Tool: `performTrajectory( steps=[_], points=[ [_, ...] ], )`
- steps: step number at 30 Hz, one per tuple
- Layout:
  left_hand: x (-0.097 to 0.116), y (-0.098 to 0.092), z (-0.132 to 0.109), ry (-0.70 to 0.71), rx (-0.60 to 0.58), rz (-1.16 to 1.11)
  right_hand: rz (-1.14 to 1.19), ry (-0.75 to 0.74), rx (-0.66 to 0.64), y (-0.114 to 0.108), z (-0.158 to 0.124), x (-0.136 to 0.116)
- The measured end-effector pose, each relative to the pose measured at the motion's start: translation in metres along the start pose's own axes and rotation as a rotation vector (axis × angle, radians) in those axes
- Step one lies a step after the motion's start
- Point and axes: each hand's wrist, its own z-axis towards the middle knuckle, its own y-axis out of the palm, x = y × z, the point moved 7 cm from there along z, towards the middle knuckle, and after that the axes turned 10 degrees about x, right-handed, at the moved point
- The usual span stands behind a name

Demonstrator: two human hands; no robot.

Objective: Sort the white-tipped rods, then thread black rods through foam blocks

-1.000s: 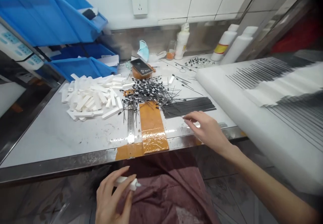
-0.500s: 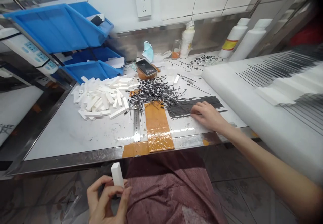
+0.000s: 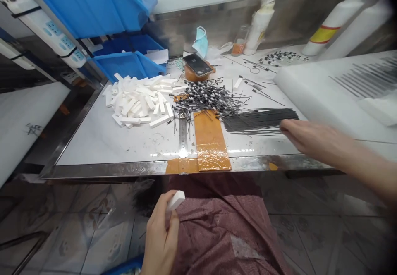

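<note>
My left hand [image 3: 163,231] is closed on a small white block [image 3: 176,200], held over my lap in front of the table edge. At the right end of a flat bundle of thin black rods [image 3: 260,120] is my right hand [image 3: 294,131], its fingers pressed together; anything between them is too small to make out. Left of the rods lies a tangled heap of black and white tipped rods [image 3: 211,97]. White blocks [image 3: 139,101] are piled at the left of the table. An orange strip [image 3: 211,142] and a steel ruler [image 3: 182,136] lie between them.
Blue bins [image 3: 130,58] stand at the back left. A phone [image 3: 197,64] rests on an orange roll, with a blue mask [image 3: 201,42] behind it. White bottles [image 3: 259,27] stand at the back. White foam [image 3: 322,80] holding black rods lies at the right.
The camera view has shifted. My right hand has moved right, to the end of the rod bundle. My left hand has turned, and the white block now tilts instead of standing upright.
</note>
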Motion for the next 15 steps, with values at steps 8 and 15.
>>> performTrajectory(
  steps=[8, 15],
  points=[
    [0.026, 0.025, 0.008, 0.068, -0.125, -0.035, 0.178, 0.319, 0.243, -0.031, -0.032, -0.087],
    [0.023, 0.025, 0.008, 0.064, -0.109, -0.077, 0.322, 0.250, 0.199, -0.004, -0.038, -0.166]
  ],
)
